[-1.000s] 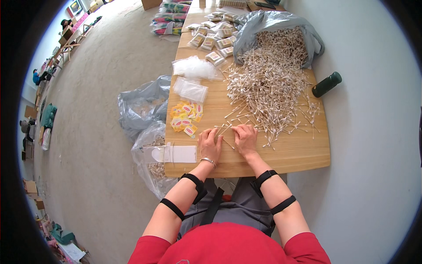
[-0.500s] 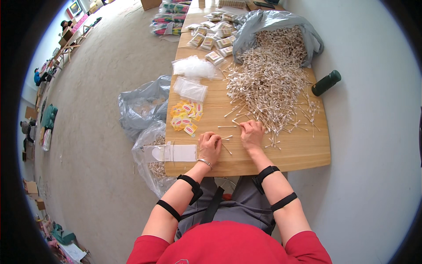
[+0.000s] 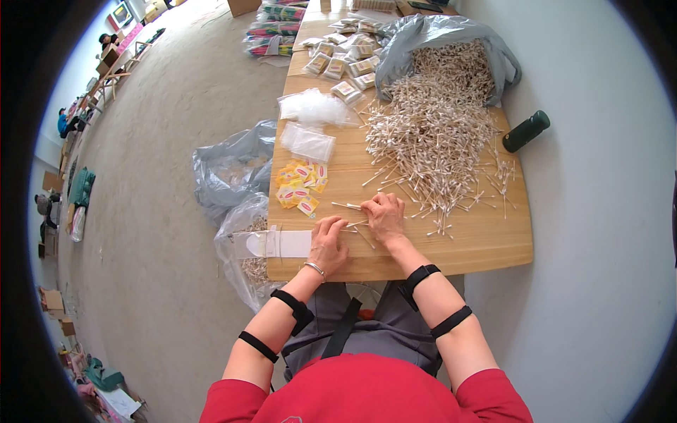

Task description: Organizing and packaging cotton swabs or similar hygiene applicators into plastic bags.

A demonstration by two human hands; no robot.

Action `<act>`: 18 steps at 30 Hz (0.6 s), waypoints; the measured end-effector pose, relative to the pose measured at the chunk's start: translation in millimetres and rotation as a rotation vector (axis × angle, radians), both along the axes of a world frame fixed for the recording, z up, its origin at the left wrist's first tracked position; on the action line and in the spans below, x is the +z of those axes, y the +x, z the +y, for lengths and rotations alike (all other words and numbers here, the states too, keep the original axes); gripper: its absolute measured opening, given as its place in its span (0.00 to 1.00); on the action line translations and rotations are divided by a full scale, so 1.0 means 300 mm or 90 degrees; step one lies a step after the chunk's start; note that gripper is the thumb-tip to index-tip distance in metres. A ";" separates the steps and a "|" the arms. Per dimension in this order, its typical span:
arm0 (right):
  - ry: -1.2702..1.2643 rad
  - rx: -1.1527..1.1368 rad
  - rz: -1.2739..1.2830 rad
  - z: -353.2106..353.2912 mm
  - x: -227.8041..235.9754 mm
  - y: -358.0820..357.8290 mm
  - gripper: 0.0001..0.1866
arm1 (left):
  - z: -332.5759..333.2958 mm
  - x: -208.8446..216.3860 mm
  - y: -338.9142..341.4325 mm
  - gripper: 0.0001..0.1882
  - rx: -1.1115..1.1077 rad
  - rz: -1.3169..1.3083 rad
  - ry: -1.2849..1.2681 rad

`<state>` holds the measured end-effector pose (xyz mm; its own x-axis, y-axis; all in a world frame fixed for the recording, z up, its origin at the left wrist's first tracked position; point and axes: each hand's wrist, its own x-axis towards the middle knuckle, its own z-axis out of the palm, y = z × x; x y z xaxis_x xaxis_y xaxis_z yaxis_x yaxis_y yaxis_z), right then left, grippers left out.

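Observation:
My right hand (image 3: 385,218) is low over the wooden table, its fingers pinched on cotton swabs (image 3: 346,206) whose ends stick out to the left. Close beside it, my left hand (image 3: 328,244) has its fingers curled around more cotton swabs (image 3: 358,223), which show between the two hands; how many it holds is hidden. A flat white holder (image 3: 293,244) lies by my left wrist and reaches over the table's left edge. Beyond my right hand spreads a large heap of loose cotton swabs (image 3: 430,141), spilling from a grey plastic bag (image 3: 509,62).
Yellow-and-white cards (image 3: 302,185), clear plastic sleeves (image 3: 310,144) and filled packets (image 3: 337,68) lie along the table's left side. A dark green bottle (image 3: 526,132) stands at the right edge by the wall. Plastic bags (image 3: 233,169) hang or sit beside the left edge.
My right hand has moved left, towards my left hand, bringing cotton swabs with it. My left hand has shifted slightly left and nearer to me.

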<state>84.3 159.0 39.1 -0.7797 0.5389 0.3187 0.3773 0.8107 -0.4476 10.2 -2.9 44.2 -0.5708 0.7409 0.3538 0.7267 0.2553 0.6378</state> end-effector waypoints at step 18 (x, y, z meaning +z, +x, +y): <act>-0.023 0.068 -0.015 -0.037 0.029 0.043 0.12 | 0.074 -0.026 -0.058 0.22 -0.052 0.082 -0.016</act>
<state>97.4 147.9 47.7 -0.8402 0.4632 0.2819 0.3006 0.8306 -0.4688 -7.3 19.4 36.4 -0.4592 0.7931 0.4002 0.8210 0.2068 0.5322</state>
